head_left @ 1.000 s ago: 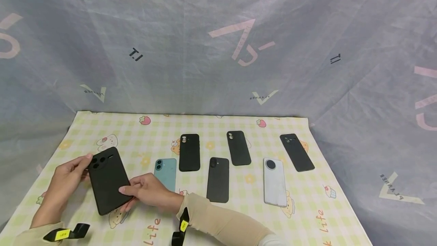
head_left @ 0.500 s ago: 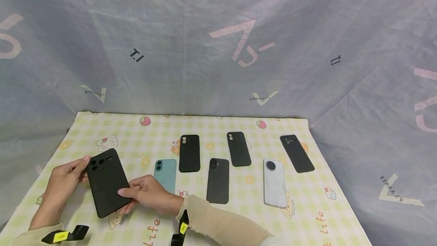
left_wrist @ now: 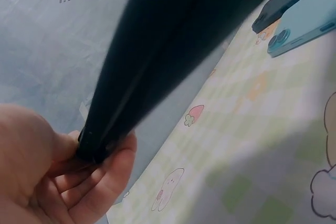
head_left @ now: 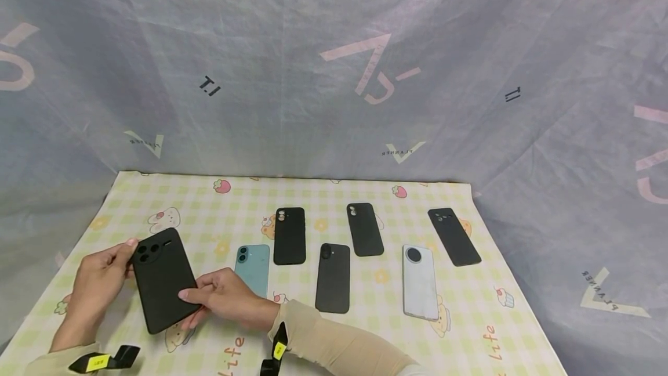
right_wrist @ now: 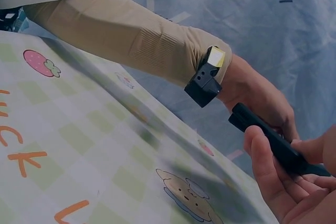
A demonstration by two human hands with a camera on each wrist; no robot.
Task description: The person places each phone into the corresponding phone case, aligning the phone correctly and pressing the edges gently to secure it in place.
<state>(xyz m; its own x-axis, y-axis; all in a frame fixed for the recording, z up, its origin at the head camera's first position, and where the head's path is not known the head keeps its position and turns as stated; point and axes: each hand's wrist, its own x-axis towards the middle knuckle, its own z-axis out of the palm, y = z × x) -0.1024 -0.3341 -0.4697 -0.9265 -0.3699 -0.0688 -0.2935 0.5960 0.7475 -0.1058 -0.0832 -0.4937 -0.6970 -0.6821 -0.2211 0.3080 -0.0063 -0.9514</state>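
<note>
Toward the table's left side, a black phone case is raised and tilted between both hands, its camera end pointing away from the person. The left hand pinches the upper left corner by the camera openings. At the lower right edge, the right hand grips it, thumb on the back and fingers underneath. Seen edge-on in the left wrist view, the phone case looks thick and dark. Whether a phone sits inside is hard to tell. Just right of it lies a teal phone, partly covered by the right hand.
A checked tablecloth bears a black phone, a white phone and several black cases: one behind the teal phone, another mid-table, a third at far right. A grey curtain hangs behind.
The phone case and both hands have shifted very slightly left, with the grip unchanged. Everything on the table lies as before.
</note>
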